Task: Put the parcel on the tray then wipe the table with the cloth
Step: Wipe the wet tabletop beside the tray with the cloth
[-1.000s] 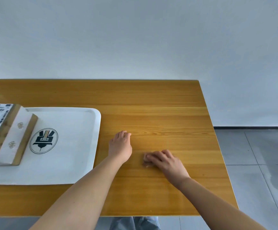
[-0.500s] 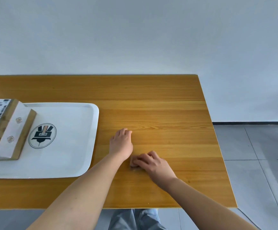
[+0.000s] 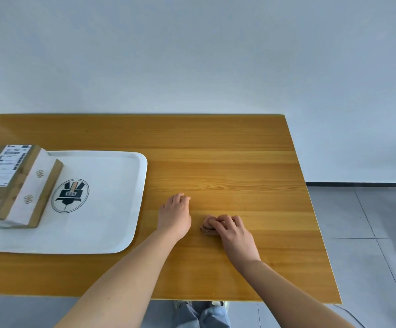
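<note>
Cloth (image 3: 207, 227) mostly under right hand (image 3: 233, 233)

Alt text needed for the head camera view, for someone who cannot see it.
A person's right hand presses a small brownish cloth onto a wooden table, the left hand resting beside it. At left, a cardboard parcel sits on a white tray.

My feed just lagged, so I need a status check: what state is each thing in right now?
parcel: lying on the tray's left part
tray: flat on the table
cloth: bunched on the table under the right hand
right hand: gripping the cloth
left hand: resting on the table, holding nothing
</note>
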